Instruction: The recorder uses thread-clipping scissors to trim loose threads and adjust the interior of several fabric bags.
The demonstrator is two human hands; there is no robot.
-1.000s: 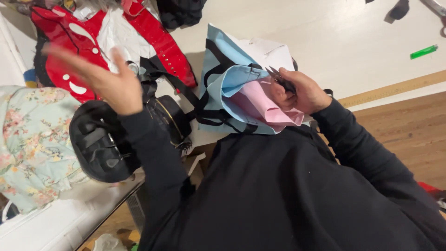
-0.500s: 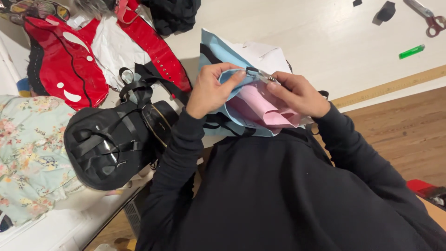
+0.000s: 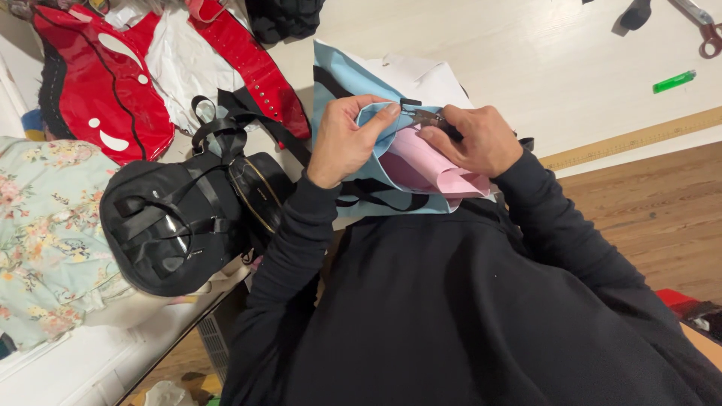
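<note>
A floral cloth (image 3: 37,240), a black backpack (image 3: 169,225) and a red glossy garment (image 3: 105,83) crowd the white table (image 3: 526,45). The left hand (image 3: 342,143) pinches the light blue fabric (image 3: 353,83); the right hand (image 3: 477,139) grips small dark snips (image 3: 425,116) over pink fabric (image 3: 425,165).

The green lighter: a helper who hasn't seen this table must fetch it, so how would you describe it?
Start at the white table and go to its far right side, just beyond the long wooden ruler along the edge. The green lighter lies there alone, below the red-handled scissors. It is small, slim and the only bright green thing.
</note>
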